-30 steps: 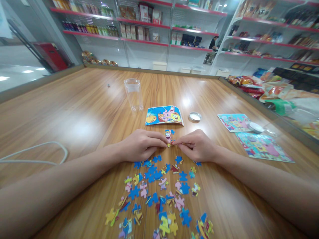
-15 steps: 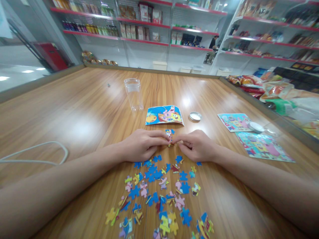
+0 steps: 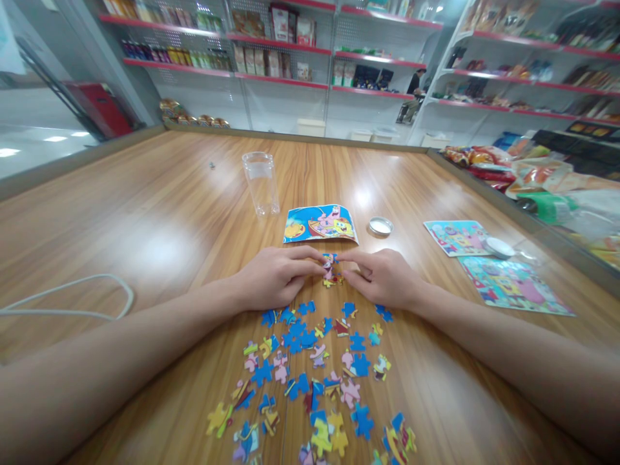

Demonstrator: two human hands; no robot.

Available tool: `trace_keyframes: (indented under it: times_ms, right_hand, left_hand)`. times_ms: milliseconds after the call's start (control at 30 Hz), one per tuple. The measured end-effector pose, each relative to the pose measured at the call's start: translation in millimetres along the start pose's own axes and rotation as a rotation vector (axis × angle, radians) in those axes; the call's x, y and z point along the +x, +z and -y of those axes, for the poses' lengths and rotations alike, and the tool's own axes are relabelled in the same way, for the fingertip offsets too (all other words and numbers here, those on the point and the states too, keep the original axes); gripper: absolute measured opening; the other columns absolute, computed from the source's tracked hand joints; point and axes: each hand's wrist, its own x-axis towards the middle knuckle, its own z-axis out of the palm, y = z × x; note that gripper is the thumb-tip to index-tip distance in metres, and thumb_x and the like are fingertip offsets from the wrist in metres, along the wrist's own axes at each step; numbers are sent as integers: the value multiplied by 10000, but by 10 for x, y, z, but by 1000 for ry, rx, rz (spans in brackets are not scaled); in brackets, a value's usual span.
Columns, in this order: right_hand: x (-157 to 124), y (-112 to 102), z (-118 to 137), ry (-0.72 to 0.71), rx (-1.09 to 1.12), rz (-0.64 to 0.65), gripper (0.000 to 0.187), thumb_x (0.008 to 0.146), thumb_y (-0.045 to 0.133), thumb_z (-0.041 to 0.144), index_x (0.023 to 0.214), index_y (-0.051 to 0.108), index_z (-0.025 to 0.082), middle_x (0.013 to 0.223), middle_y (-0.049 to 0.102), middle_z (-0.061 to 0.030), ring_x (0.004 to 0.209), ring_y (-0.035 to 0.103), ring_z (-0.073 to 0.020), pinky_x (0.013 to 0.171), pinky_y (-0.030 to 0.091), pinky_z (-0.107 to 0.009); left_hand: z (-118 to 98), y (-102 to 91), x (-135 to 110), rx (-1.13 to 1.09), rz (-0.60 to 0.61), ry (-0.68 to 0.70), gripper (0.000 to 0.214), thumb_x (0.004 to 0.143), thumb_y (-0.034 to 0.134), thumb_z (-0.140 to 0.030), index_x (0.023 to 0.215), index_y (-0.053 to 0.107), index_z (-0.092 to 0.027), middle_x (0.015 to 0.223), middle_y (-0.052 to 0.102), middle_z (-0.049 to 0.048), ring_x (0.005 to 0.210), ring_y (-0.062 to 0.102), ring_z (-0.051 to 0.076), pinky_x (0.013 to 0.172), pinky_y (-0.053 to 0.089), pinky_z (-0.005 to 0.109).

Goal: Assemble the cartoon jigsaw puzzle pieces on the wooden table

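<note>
A small cluster of joined jigsaw puzzle pieces [image 3: 330,271], pink, yellow and blue, lies on the table between my hands. My left hand [image 3: 271,278] holds its left edge with the fingertips, the fingers reaching to the right. From the other side my right hand [image 3: 385,276] grips it, index fingertip at the upper right corner and thumb lower down near the right edge. Nearer to me are several loose puzzle pieces [image 3: 359,365], many of them blue. Just beyond the cluster is a slightly curled picture card [image 3: 320,224] with cartoon figures.
A clear plastic cup [image 3: 261,184] stands behind the card at left. A round metal lid [image 3: 380,226] lies to its right. Two more picture sheets [image 3: 516,284] with a white lid [image 3: 498,248] are at right. A white cable [image 3: 128,297] loops at left; snack packages [image 3: 542,174] border the table.
My right index finger has moved up to the cluster's top right corner, and its thumb has spread lower. The left fingertips shifted slightly up. More of the joined pieces shows now.
</note>
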Motion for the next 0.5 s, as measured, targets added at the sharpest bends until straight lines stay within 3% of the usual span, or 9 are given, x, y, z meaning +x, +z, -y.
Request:
trace_keyframes:
  times_ms: [300, 500]
  right_hand:
    - [4, 6, -1, 18, 4, -2, 318, 896, 624, 424, 1122, 728, 226, 505, 472, 57, 478, 453, -99, 551, 272, -255]
    - [7, 9, 0, 37, -1, 5, 335, 908, 611, 423, 1151, 720, 222, 485, 441, 68, 452, 403, -90, 545, 257, -260]
  left_hand:
    - [5, -10, -1, -42, 25, 8, 433, 853, 489, -38, 1168, 704, -243, 1234, 687, 37, 1059, 690, 175, 922, 587, 318]
    - [10, -17, -6, -59, 9, 45, 421, 844, 491, -41, 1141, 716, -237, 1202, 700, 42, 1040, 696, 169, 898, 593, 295]
